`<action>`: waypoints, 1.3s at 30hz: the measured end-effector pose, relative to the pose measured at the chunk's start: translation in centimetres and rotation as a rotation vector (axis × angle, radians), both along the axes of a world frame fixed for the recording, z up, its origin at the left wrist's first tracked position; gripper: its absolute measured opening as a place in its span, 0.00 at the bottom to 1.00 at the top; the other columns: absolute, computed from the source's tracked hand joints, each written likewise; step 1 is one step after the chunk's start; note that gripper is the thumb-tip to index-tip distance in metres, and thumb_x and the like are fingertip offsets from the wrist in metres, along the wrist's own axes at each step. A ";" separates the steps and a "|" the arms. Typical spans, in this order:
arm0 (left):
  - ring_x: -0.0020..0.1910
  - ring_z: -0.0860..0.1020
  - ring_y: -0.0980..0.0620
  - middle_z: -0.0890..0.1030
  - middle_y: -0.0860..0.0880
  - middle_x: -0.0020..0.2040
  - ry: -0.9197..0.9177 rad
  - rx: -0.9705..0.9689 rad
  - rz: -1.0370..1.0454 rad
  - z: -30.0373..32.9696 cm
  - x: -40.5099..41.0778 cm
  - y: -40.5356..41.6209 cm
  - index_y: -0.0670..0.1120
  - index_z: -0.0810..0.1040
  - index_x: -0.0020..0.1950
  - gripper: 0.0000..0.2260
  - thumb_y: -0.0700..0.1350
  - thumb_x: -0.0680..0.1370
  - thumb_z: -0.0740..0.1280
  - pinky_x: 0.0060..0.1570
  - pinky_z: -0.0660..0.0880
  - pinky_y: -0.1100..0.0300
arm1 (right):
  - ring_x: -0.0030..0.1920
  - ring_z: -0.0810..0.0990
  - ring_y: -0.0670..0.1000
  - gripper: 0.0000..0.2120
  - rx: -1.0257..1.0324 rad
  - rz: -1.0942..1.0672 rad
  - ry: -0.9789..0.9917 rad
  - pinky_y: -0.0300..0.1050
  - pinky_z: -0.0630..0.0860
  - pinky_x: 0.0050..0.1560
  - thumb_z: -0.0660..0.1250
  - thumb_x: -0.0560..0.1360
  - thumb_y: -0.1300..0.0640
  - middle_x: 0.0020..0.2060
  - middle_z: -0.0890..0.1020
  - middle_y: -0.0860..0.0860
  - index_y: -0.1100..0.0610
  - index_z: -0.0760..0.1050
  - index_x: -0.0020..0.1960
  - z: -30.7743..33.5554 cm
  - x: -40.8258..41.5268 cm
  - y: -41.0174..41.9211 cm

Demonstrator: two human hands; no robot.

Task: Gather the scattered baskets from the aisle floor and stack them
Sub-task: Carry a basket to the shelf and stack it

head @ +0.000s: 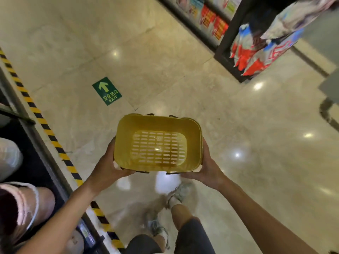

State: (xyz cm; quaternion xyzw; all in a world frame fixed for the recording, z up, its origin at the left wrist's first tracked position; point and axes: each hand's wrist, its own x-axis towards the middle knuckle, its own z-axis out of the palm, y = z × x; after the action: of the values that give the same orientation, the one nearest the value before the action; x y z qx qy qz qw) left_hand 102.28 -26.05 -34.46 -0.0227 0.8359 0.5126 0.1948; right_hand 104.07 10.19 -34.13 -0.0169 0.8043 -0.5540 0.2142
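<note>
Here, the left hand (110, 165) and right hand (205, 166) each grip a short end of the yellow slotted plastic basket (158, 143), held upright between them above the polished stone floor (238, 125). Beyond the left hand, a green floor sticker (107, 90) reads "EXIT" under an arrow. Fingers under the basket are hidden; the shoes below are blurred.
</note>
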 end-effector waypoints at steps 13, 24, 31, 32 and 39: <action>0.65 0.70 0.75 0.71 0.73 0.68 0.182 0.038 -0.364 10.5 -10.0 17.7 0.70 0.52 0.79 0.57 0.60 0.60 0.85 0.57 0.71 0.66 | 0.70 0.69 0.33 0.65 -0.020 -0.458 0.142 0.27 0.71 0.62 0.85 0.61 0.41 0.72 0.64 0.26 0.31 0.39 0.79 9.6 2.3 15.2; 0.66 0.70 0.73 0.68 0.74 0.70 0.242 0.168 -0.909 12.5 -19.1 40.8 0.69 0.50 0.80 0.57 0.63 0.60 0.83 0.57 0.73 0.67 | 0.70 0.70 0.35 0.64 0.038 -1.039 0.183 0.25 0.72 0.58 0.86 0.63 0.48 0.72 0.66 0.30 0.32 0.42 0.79 13.0 8.1 25.3; 0.70 0.68 0.70 0.65 0.71 0.75 0.184 0.260 -1.312 13.5 -21.1 55.2 0.68 0.48 0.81 0.60 0.60 0.60 0.85 0.64 0.71 0.58 | 0.68 0.70 0.31 0.67 0.100 -1.433 0.157 0.31 0.76 0.59 0.87 0.60 0.45 0.69 0.66 0.24 0.31 0.39 0.79 14.5 11.8 27.0; 0.70 0.68 0.71 0.65 0.72 0.74 0.187 0.265 -1.363 13.6 -21.0 57.0 0.68 0.47 0.80 0.61 0.61 0.60 0.85 0.64 0.71 0.59 | 0.69 0.70 0.31 0.67 0.116 -1.477 0.157 0.31 0.76 0.61 0.87 0.60 0.46 0.69 0.66 0.24 0.31 0.39 0.78 14.7 12.4 26.9; 0.68 0.68 0.75 0.66 0.77 0.70 0.145 0.286 -1.725 13.9 -14.4 67.2 0.71 0.44 0.79 0.62 0.63 0.58 0.85 0.62 0.70 0.62 | 0.69 0.68 0.30 0.69 0.107 -1.847 0.118 0.26 0.72 0.60 0.87 0.60 0.49 0.67 0.65 0.21 0.37 0.37 0.80 14.6 19.2 24.1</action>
State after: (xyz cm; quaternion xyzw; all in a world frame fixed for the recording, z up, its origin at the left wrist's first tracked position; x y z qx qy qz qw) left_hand 87.88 41.17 -20.58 0.6745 0.4996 0.2868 0.4617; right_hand 123.30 34.24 -19.51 0.6125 0.5326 -0.4654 -0.3531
